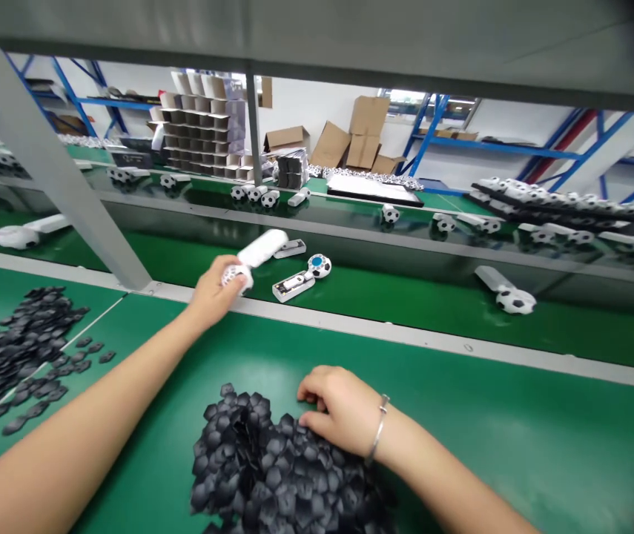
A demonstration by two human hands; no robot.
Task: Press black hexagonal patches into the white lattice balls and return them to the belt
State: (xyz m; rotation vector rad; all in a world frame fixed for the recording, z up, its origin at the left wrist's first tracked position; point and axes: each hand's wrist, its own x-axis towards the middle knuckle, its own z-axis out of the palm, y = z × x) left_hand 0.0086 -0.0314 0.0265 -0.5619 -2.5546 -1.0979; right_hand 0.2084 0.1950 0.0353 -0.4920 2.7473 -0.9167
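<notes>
My left hand (213,295) reaches out over the sunken green belt (405,304), its fingers closed round the football-patterned head of a white handheld device (264,248). The device's long handle points away to the right and is slightly blurred. Just right of it lies an opened device (294,285) with its inside showing and a blue disc on its ball head. Behind is a white handle-shaped part (291,249). My right hand (344,408), wearing a silver bracelet, rests at the edge of a heap of black pentagon pieces (294,475). Its fingers are loosely curled, thumb apart, with nothing visible between them.
Another pile of black pieces (21,348) lies at the left. More football devices sit on the belt, one at right (514,300). A metal post (61,148) slants at left, and a grey shelf (317,37) hangs overhead. Stacked boxes (199,130) stand across the line.
</notes>
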